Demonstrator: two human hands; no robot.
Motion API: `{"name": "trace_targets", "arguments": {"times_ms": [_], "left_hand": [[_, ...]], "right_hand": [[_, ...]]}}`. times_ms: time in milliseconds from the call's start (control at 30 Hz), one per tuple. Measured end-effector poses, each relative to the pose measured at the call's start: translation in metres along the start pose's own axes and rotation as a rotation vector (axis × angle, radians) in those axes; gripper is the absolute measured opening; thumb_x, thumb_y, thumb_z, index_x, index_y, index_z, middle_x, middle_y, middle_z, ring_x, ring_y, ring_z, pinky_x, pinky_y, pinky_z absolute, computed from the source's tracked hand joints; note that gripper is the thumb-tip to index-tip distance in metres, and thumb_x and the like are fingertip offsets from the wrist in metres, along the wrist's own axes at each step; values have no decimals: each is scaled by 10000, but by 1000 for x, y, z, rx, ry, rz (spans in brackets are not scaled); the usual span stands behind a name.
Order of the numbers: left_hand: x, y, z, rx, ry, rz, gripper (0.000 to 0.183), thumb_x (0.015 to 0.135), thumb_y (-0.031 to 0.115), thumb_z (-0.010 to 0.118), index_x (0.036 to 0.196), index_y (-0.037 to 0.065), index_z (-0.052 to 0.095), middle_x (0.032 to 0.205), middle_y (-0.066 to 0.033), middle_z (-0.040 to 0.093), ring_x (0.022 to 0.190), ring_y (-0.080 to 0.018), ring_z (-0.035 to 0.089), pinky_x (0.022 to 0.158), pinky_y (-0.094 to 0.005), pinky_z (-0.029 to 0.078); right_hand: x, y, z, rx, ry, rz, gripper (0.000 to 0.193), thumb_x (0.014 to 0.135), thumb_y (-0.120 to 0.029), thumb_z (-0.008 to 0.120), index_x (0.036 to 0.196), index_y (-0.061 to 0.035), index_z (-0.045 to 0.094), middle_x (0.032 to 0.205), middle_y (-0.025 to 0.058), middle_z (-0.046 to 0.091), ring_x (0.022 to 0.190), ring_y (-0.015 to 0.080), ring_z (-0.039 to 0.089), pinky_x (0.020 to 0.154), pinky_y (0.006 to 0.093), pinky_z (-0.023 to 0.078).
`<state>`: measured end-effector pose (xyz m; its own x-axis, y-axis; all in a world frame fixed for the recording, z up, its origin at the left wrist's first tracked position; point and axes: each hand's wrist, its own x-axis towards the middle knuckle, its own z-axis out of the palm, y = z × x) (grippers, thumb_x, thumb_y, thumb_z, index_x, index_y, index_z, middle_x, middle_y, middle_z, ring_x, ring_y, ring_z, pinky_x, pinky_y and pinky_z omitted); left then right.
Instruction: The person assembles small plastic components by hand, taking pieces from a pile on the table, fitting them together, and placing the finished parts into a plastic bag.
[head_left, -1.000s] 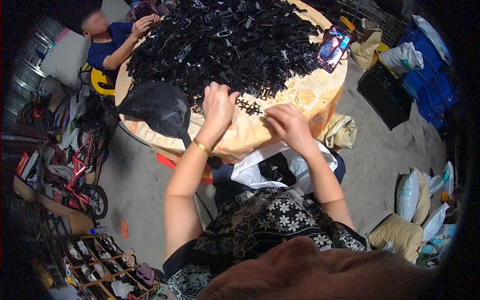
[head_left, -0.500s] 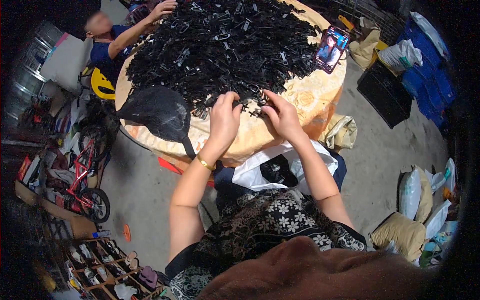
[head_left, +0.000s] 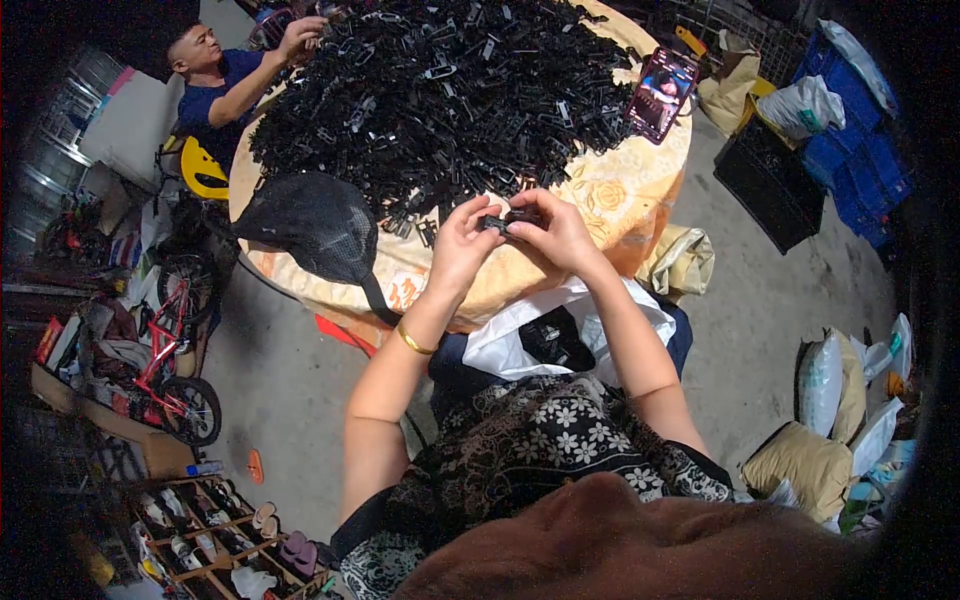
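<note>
I see the left hand (head_left: 462,248) and right hand (head_left: 560,237) each pinch small black parts (head_left: 494,223) over the tablecloth (head_left: 628,190), just before the black heap (head_left: 440,110), where light fingertip pressure and steady wrists should keep them aligned.

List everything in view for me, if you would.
cloth-covered table: one, pale orange, upper centre
small parts: uncountable, black, heaped on table
mesh item: one, black, table's left
phone: one, dark-edged, table's right
co-worker: one, dark-blue top, upper left
bag: one, white, at lap
bicycle: one, red, left
clutter: uncountable, mixed, left
slipper: one, orange, left floor
shoe rack: one, brown, lower left
crates: several, blue, upper right
bin: one, black, right floor
sacks: several, tan and white, right
bracelet: one, gold, left wrist
left hand: one, bare, holding small parts
right hand: one, bare, holding small parts
</note>
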<state>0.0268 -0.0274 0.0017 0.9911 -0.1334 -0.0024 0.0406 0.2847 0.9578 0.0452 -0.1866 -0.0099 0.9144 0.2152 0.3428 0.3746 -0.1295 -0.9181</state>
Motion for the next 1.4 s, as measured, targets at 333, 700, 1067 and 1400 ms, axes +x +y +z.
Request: {"name": "trace_targets", "arguments": {"times_ms": [333,700,1067,1400], "left_hand": [[-3,-7,-6,214,-30,32,465,801,-59,470,1234,-82,302,1054,-151,526,886,-170,568,736,-249,490],[-6,6,-4,631,-45,195,453,820,-8,448,1243,31,290,825,-173,592,731,-231,627,653,-315,493],[-24,17,12,895,49,353,228,765,15,514,991,-9,498,832,-199,583,694,-263,620,589,-332,489],[-11,-1,-6,-9,76,23,306,864,14,444,1158,-69,431,1002,-144,553,836,-180,595,750,-251,506]], "right_hand": [[-3,-14,6,-292,65,-163,173,702,-86,619,863,-37,578,747,140,597,703,297,578,638,347,457],[6,-21,9,-165,-18,-38,163,726,-103,617,872,-37,589,825,140,607,753,292,592,650,320,461],[12,-2,4,-645,200,-234,145,699,-76,595,842,-51,597,798,122,588,772,297,563,673,372,453],[-10,-24,7,-2,97,-61,254,738,-92,616,968,9,582,828,144,574,780,262,562,689,313,450]]}}
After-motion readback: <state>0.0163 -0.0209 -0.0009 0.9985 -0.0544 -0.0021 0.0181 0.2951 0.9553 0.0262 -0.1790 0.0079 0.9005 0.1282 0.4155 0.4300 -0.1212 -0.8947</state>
